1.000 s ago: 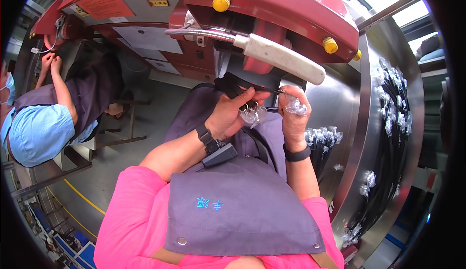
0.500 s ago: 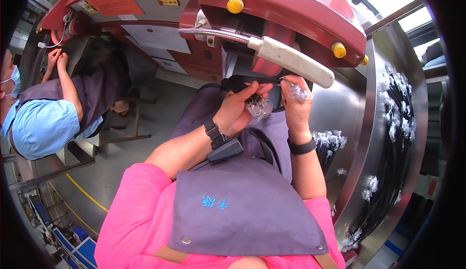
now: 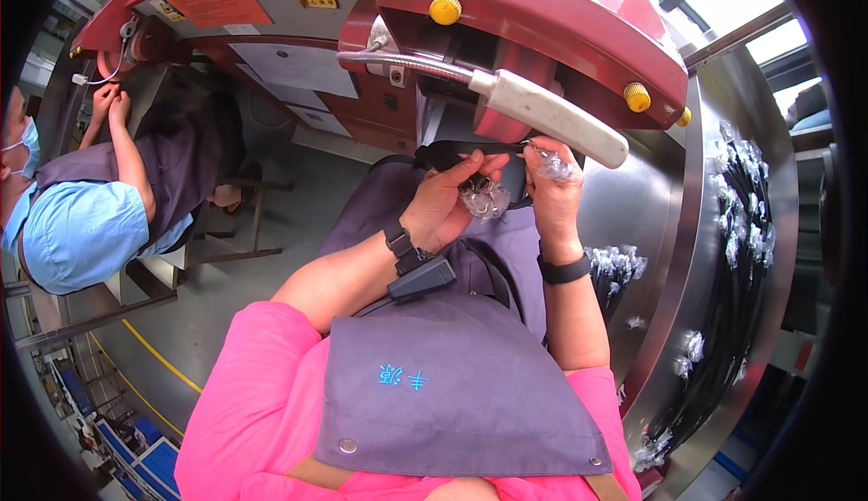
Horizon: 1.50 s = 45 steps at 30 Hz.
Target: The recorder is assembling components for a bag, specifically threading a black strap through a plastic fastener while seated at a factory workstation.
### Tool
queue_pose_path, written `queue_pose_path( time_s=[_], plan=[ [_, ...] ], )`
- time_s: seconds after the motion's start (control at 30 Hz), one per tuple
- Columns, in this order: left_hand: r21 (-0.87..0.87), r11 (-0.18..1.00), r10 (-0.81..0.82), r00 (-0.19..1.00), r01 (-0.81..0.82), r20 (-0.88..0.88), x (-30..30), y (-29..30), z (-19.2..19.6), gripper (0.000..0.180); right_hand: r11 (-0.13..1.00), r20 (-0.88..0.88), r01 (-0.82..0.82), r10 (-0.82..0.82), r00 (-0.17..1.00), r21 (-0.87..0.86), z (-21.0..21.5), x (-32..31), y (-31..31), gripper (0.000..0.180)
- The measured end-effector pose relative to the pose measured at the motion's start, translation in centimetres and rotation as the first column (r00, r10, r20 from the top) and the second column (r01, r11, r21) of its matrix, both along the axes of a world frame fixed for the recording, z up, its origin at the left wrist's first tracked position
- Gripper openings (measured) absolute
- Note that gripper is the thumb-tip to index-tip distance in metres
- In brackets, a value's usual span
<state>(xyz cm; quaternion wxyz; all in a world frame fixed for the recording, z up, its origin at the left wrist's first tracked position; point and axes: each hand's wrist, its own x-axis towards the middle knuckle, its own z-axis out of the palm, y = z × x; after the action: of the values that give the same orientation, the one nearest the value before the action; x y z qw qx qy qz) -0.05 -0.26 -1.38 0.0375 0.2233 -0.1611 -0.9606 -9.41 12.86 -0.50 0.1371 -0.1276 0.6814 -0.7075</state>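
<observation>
A black strap (image 3: 500, 147) runs taut between my two hands below the red machine (image 3: 542, 22). My left hand (image 3: 436, 204) is closed on the strap's left part, its thumb on top. Clear plastic wrapping (image 3: 486, 201) around shiny metal pieces hangs by that hand's fingers. The strap's other end is pinched in my right hand (image 3: 554, 204), where a small metal piece and more clear plastic (image 3: 554, 167) show at the fingers. My fingers partly hide both ends, so I cannot make out the metal parts' exact shape.
A white lamp bar (image 3: 556, 121) on a flexible metal neck hangs just above my right hand. Many black straps with plastic-wrapped ends (image 3: 741, 221) lie in a metal trough to the right; another bunch (image 3: 617, 266) lies nearer. At left sits a co-worker (image 3: 86, 230).
My hands hold nearly the same pose on the strap. The whole view has shifted slightly.
</observation>
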Motion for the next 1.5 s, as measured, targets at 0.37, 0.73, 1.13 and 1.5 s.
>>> queue_pose_path(
  time_s=[0.37, 0.73, 1.13, 1.5],
  plan=[
    [0.054, 0.993, -0.104, 0.994, 0.102, 0.042, -0.5, 0.9, 1.9, 0.029, 0.979, -0.037, 0.138, -0.145, 0.989, -0.148, 1.2, 0.5, 0.9, 0.020],
    [0.007, 0.897, -0.441, 0.895, 0.442, 0.058, 1.1, 2.1, 0.5, 0.025, 0.897, 0.023, -0.017, 0.031, 0.999, -0.443, 3.6, 2.4, 0.8, 0.024],
    [-0.072, 0.979, -0.199, 0.976, 0.193, -0.088, 1.4, 1.4, -0.4, 0.034, 0.875, -0.140, -0.362, 0.422, 0.896, 0.322, 1.6, 3.1, 2.9, 0.019],
    [-0.274, 0.953, -0.143, 0.989, 0.129, -0.033, 1.8, 0.3, -1.4, 0.025, 0.833, -0.318, -0.132, 0.345, 0.883, 0.537, 2.6, 2.4, 3.2, 0.013]
  ],
)
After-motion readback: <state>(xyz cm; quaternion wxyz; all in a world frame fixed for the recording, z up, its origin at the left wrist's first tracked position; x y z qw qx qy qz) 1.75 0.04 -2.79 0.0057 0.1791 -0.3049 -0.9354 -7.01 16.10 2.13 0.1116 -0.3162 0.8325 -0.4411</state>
